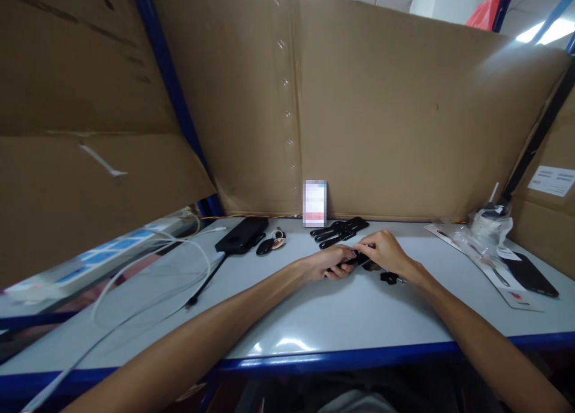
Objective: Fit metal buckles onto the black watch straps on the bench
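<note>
A small black part [359, 258] is held over the table between my two hands. My left hand [333, 263] is closed around its left side. From the right, the fingers of my right hand [383, 252] pinch at its top. Much of the part is hidden by my fingers, so its exact kind does not show. Beneath my right hand lies a small black knob-like piece [389, 278], with thin metal bits beside it. Just beyond my hands, a flat black piece with several long slotted arms [340, 231] lies on the tabletop.
A phone with a lit screen [314, 203] leans on the cardboard wall [381, 120]. Left are keys [278, 238], a black power bank [242, 236], white cables [209, 263] and a power strip [103, 257]. Right are plastic packaging [489, 233] and a dark phone [530, 275].
</note>
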A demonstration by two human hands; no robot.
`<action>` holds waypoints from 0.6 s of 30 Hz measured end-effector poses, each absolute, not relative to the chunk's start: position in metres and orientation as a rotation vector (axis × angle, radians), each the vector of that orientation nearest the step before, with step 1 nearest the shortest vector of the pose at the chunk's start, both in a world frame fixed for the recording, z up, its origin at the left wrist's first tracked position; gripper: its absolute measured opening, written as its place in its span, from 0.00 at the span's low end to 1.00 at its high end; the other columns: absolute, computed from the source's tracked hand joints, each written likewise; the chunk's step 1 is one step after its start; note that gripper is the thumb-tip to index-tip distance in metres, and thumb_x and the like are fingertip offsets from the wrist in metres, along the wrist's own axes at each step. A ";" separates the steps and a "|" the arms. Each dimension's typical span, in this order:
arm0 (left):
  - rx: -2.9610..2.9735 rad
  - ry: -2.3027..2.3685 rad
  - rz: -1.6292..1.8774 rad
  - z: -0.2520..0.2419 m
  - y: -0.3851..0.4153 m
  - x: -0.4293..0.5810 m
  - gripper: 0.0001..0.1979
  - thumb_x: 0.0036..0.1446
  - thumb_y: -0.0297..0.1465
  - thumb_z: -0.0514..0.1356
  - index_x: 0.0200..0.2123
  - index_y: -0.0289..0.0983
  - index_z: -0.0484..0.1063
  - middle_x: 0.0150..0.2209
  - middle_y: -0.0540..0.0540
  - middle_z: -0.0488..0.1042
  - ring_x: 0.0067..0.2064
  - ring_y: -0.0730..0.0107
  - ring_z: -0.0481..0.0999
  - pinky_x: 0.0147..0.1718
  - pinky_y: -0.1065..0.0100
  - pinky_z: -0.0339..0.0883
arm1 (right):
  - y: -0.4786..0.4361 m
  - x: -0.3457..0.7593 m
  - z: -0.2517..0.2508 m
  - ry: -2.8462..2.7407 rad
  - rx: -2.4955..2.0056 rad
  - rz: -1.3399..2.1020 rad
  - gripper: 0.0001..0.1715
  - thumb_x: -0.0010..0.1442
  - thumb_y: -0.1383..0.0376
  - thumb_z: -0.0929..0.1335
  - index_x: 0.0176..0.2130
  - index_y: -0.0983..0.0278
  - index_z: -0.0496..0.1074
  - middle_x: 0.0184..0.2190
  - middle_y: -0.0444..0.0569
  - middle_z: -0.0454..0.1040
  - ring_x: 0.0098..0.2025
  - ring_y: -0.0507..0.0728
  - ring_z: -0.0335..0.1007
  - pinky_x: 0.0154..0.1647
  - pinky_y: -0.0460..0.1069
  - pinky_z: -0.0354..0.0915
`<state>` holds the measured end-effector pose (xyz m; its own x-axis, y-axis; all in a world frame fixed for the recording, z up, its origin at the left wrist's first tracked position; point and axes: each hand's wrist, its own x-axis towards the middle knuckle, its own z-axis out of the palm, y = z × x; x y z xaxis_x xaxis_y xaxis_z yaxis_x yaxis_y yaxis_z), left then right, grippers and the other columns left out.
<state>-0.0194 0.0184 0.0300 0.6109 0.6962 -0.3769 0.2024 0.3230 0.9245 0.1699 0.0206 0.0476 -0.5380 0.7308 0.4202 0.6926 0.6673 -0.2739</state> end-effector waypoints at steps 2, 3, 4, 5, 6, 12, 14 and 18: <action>1.226 0.892 0.386 0.031 0.018 -0.019 0.04 0.62 0.32 0.52 0.36 0.41 0.57 0.20 0.58 0.53 0.14 0.82 0.43 0.12 0.79 0.34 | 0.020 0.170 0.048 -2.360 -1.144 0.009 0.22 0.65 0.61 0.64 0.24 0.65 0.77 0.20 0.45 0.69 0.25 0.50 0.54 0.29 0.47 0.46; 1.224 0.889 0.385 0.031 0.017 -0.019 0.04 0.62 0.31 0.52 0.36 0.41 0.57 0.20 0.58 0.53 0.14 0.82 0.43 0.12 0.79 0.34 | 0.020 0.170 0.048 -2.352 -1.164 -0.023 0.21 0.64 0.61 0.65 0.23 0.65 0.76 0.20 0.45 0.69 0.25 0.50 0.54 0.29 0.47 0.46; 1.223 0.890 0.384 0.032 0.017 -0.019 0.03 0.62 0.31 0.52 0.36 0.41 0.57 0.20 0.58 0.53 0.14 0.82 0.43 0.12 0.79 0.34 | 0.020 0.170 0.048 -2.351 -1.172 -0.027 0.21 0.64 0.61 0.65 0.23 0.65 0.76 0.20 0.45 0.69 0.25 0.50 0.54 0.29 0.47 0.46; 1.225 0.894 0.383 0.032 0.017 -0.019 0.03 0.62 0.31 0.51 0.36 0.41 0.56 0.20 0.58 0.53 0.14 0.82 0.43 0.12 0.79 0.34 | 0.020 0.171 0.048 -2.355 -1.167 -0.005 0.22 0.64 0.61 0.65 0.22 0.66 0.75 0.19 0.44 0.67 0.25 0.50 0.53 0.28 0.47 0.46; 1.227 0.900 0.384 0.033 0.016 -0.019 0.03 0.62 0.30 0.51 0.36 0.41 0.57 0.20 0.58 0.53 0.14 0.81 0.43 0.12 0.79 0.34 | 0.020 0.171 0.048 -2.364 -1.152 0.037 0.23 0.64 0.60 0.65 0.21 0.66 0.75 0.18 0.43 0.66 0.24 0.49 0.52 0.28 0.46 0.45; 1.222 0.909 0.373 0.034 0.016 -0.019 0.04 0.62 0.32 0.52 0.37 0.41 0.57 0.19 0.59 0.52 0.14 0.81 0.42 0.12 0.79 0.34 | 0.019 0.169 0.048 -2.343 -1.193 0.007 0.23 0.64 0.59 0.64 0.22 0.65 0.76 0.18 0.44 0.67 0.23 0.50 0.52 0.28 0.47 0.45; 1.227 0.897 0.377 0.033 0.016 -0.019 0.04 0.62 0.32 0.53 0.37 0.41 0.57 0.19 0.59 0.52 0.14 0.82 0.42 0.12 0.79 0.34 | 0.019 0.169 0.048 -2.356 -1.177 0.041 0.23 0.63 0.59 0.65 0.21 0.65 0.75 0.17 0.43 0.65 0.23 0.50 0.52 0.27 0.47 0.46; 1.218 0.901 0.374 0.032 0.017 -0.019 0.04 0.61 0.32 0.52 0.36 0.41 0.56 0.20 0.58 0.53 0.14 0.82 0.43 0.12 0.78 0.33 | 0.018 0.169 0.049 -2.347 -1.143 0.096 0.24 0.64 0.59 0.64 0.21 0.66 0.76 0.17 0.42 0.63 0.23 0.49 0.49 0.27 0.46 0.45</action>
